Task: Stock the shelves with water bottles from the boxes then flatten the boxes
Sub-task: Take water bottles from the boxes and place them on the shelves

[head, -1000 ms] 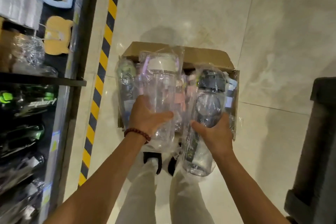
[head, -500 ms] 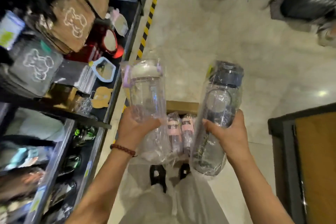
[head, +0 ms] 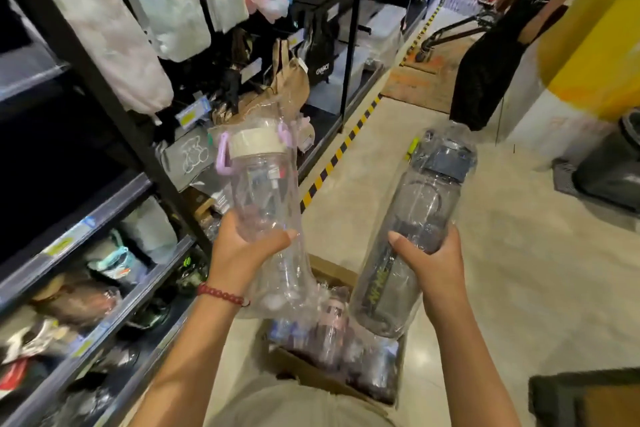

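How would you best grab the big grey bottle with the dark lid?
Grip the grey bottle round its middle, from the side, as the right hand does now. The body is long and round, so fingers wrap it; its loose plastic wrap looks slippery, so hold firmly.

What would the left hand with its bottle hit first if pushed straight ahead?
Probably the beige bag hanging on the rack. The left hand aims its bottle up and forward at it, though depth is unclear.
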The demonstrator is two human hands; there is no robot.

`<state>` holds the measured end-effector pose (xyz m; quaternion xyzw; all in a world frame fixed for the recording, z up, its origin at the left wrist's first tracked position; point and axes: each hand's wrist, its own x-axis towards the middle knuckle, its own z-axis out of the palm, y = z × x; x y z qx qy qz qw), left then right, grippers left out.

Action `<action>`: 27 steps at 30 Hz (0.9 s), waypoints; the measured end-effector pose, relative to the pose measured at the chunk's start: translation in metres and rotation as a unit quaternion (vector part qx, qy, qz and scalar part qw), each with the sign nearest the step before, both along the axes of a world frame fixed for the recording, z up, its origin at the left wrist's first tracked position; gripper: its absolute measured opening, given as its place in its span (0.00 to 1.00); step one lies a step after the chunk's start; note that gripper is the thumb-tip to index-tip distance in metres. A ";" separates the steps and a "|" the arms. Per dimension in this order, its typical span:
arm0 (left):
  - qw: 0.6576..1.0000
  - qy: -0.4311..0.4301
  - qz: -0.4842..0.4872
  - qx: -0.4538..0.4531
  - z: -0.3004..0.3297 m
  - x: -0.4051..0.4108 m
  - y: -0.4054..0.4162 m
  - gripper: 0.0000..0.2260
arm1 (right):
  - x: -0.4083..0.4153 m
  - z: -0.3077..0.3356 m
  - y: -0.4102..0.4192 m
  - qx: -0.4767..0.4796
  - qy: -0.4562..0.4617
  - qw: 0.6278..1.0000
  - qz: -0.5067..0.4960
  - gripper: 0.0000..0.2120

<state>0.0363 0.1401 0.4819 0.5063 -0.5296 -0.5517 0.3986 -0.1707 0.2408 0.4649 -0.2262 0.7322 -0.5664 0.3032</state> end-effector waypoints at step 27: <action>0.855 0.012 0.519 0.016 -0.011 0.211 0.157 0.28 | 0.224 -0.013 -0.066 0.007 -0.021 0.829 0.559 0.31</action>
